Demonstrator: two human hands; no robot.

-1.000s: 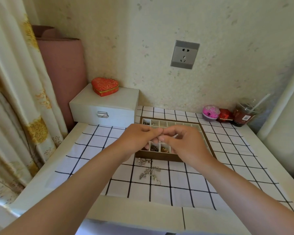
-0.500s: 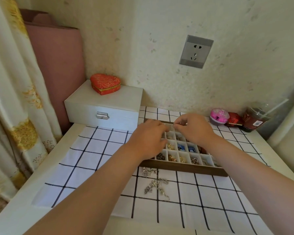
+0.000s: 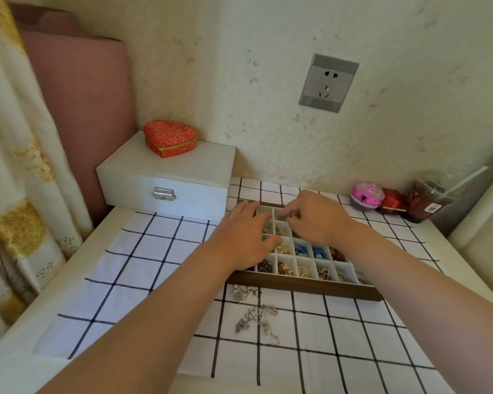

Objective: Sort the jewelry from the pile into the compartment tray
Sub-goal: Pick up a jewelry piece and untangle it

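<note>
Both hands are over the far-left cells of the wood-framed white compartment tray (image 3: 305, 285): left hand (image 3: 245, 237) lies loose and flat, right hand (image 3: 316, 217) has its fingers curled on I-can't-tell-what, and the tangled silver jewelry pile (image 3: 256, 315) sits on the bench just near of the tray, strung near-to-far, closest to the left hand.

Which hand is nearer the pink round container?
Right. The right hand is over the tray, left of the pink round container; the left hand lies farther left.
</note>
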